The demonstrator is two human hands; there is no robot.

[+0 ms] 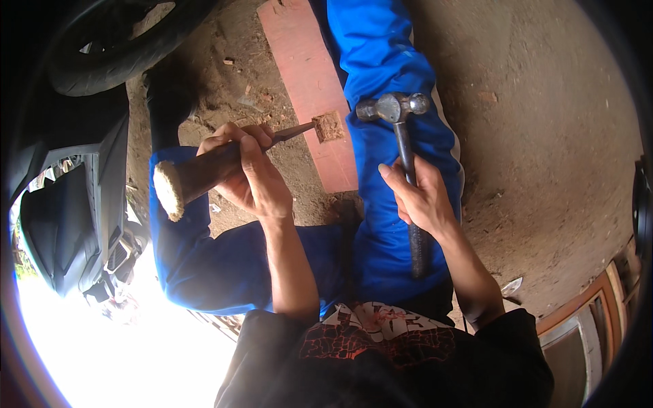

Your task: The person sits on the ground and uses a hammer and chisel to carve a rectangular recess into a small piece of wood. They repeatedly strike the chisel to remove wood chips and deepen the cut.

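A reddish wooden board point(304, 75) lies on the ground, one long edge against my blue-trousered leg. Cut into it is a rough, squarish recess point(330, 127) with a splintered floor. My left hand point(248, 173) is closed round a chisel point(211, 170); its dark handle ends in a pale, frayed butt, and its narrow metal tip meets the recess's left edge. In my right hand point(423, 194) is a ball-peen hammer point(404, 146), gripped partway along the dark handle. The hammer's metal head is over my leg, apart from the chisel.
A black tyre point(122, 64) stands at the upper left, with dark vehicle bodywork point(68, 211) below it. Bare brown ground point(537, 149) with small debris stretches to the right. A wooden frame point(578, 299) leans at the lower right. Bright light washes out the lower left.
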